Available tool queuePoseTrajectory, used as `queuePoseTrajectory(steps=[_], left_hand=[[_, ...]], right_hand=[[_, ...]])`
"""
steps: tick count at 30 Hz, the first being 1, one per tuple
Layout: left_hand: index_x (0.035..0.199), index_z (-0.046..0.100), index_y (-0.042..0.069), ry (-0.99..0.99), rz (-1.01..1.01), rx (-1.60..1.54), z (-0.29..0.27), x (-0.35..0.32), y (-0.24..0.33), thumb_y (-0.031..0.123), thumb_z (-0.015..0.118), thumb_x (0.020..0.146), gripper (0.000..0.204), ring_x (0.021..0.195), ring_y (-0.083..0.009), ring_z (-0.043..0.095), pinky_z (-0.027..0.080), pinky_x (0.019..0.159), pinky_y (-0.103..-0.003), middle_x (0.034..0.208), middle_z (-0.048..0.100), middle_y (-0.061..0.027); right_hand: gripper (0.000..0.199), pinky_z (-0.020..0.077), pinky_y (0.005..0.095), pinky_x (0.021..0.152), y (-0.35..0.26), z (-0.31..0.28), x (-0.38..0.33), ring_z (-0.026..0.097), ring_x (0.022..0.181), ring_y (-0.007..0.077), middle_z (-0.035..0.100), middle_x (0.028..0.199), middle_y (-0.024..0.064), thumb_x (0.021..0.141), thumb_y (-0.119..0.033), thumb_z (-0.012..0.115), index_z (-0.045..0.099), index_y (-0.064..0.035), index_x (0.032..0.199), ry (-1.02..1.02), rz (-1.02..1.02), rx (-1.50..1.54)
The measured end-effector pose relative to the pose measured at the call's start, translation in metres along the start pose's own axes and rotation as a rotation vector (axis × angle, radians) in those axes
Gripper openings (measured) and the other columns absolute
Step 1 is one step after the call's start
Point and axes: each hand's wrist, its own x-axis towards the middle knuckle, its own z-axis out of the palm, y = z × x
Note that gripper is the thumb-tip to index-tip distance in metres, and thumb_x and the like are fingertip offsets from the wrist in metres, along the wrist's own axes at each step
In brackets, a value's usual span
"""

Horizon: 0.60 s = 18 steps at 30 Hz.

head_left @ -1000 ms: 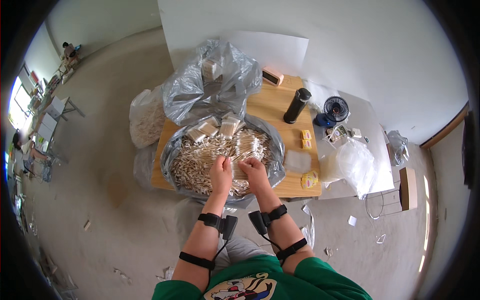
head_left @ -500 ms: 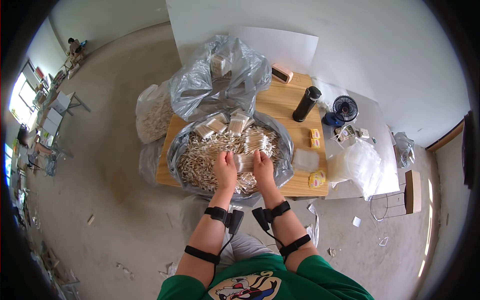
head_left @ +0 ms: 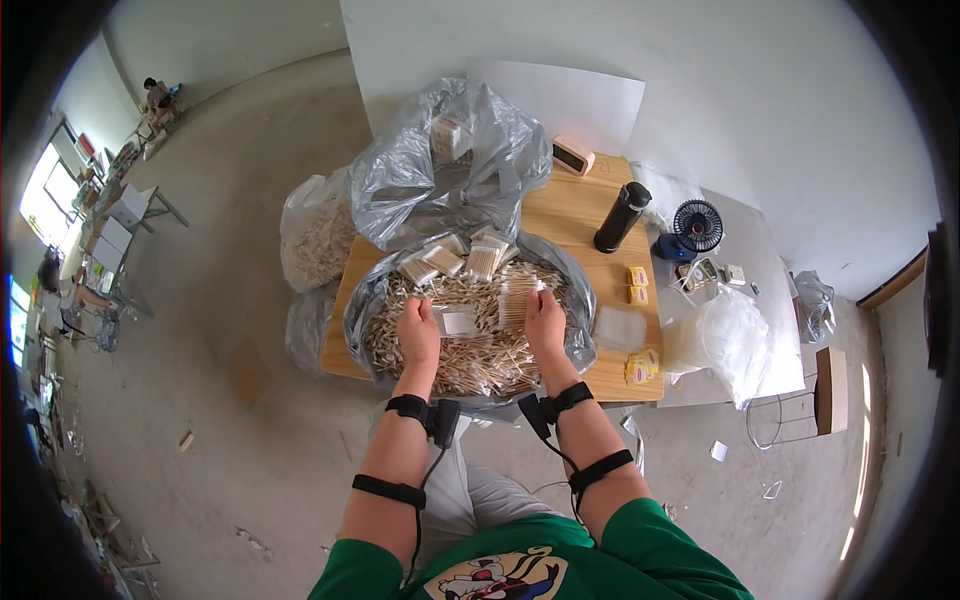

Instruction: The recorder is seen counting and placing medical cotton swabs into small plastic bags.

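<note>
Loose cotton swabs (head_left: 455, 362) fill a wide container lined with a grey plastic bag (head_left: 577, 268). Over the heap, my left hand (head_left: 418, 332) is closed on the edge of a small clear plastic packet (head_left: 458, 322) with a white patch in it. My right hand (head_left: 545, 324) grips an aligned bundle of cotton swabs (head_left: 517, 302), to the right of the packet and apart from it. Along the container's far side lie several filled swab packs (head_left: 486, 258). The fingertips of both hands are partly hidden.
Behind the container, a grey bag (head_left: 400, 185) holds more packs. The wooden table (head_left: 570, 215) also bears a black bottle (head_left: 622, 217), a pink clock (head_left: 573, 156), yellow labels (head_left: 642, 367) and clear sheets (head_left: 620, 329). A fan (head_left: 697, 226) and a white plastic bag (head_left: 722, 335) stand at right.
My hands have moved apart. The right hand has shifted right with the swab bundle, the left has drawn left, and the clear packet now shows between them. The whole view has shifted slightly.
</note>
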Motion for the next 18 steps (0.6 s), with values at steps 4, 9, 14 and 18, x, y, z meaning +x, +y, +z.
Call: queuePoseTrajectory(steps=[4,9,14,18], left_hand=[[0.079,0.051,0.004,-0.015,0.206,0.131,-0.019,0.012,0.018,0.022,0.057,0.088,0.021,0.067,-0.0384,0.057,0.043,0.056,-0.045,0.071,0.059,-0.0176],[0.084,0.051,0.006,-0.008,0.395,0.180,-0.040,0.030,0.045,0.022,0.058,0.087,0.018,0.066,-0.0353,0.059,0.045,0.055,-0.044,0.072,0.061,-0.0140],[0.083,0.051,0.006,-0.087,0.385,0.252,-0.058,0.041,0.054,0.021,0.061,0.084,0.019,0.066,-0.0344,0.060,0.045,0.055,-0.043,0.071,0.062,-0.0139],[0.081,0.053,0.004,-0.106,0.308,0.083,-0.072,0.046,0.048,0.021,0.064,0.082,0.020,0.066,-0.0341,0.060,0.044,0.055,-0.042,0.071,0.062,-0.0142]], right_hand=[[0.021,0.0439,0.0425,0.076,-0.022,-0.013,-0.015,0.055,0.088,0.0366,0.059,0.092,0.0176,0.086,-0.023,0.056,0.057,-0.0037,0.094,0.200,-0.364,-0.282],[0.033,0.0414,0.0408,0.084,-0.034,-0.002,-0.037,0.052,0.098,0.0313,0.057,0.100,0.0134,0.072,-0.013,0.066,0.055,-0.0041,0.102,-0.013,-0.531,-0.238],[0.037,0.0402,0.0403,0.090,-0.039,0.032,-0.052,0.053,0.099,0.0323,0.058,0.103,0.0144,0.072,-0.013,0.067,0.054,-0.0024,0.105,-0.130,-0.679,-0.204],[0.046,0.0440,0.0387,0.085,-0.050,0.053,-0.058,0.054,0.097,0.0326,0.056,0.105,0.0161,0.073,-0.007,0.065,0.047,-0.0029,0.115,-0.256,-0.525,-0.052]])
